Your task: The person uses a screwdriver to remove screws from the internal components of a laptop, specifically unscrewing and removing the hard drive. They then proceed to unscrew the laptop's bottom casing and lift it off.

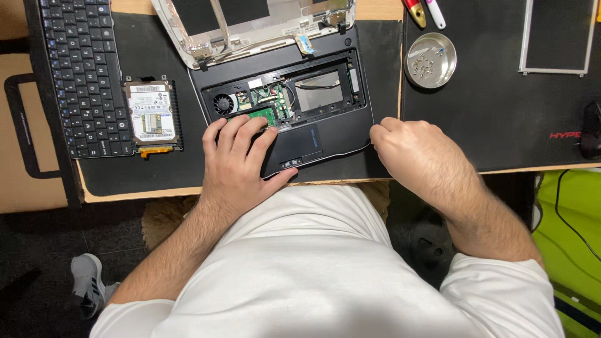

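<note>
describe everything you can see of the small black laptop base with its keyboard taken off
The small black plastic laptop base lies flat on a dark desk mat. Its keyboard bay is open, showing a round fan, a green circuit board, wires and a silvery metal plate. The touchpad and palm rest remain in place. The detached-looking lid shell tilts at its back edge. The left hand presses on the palm rest by the board; the right hand touches its right front corner.

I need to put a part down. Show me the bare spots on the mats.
Free: the right mat between the screw dish and the panel; the left mat's front strip below the hard drive. Crowded: around the laptop, under the left hand and right hand.
</note>
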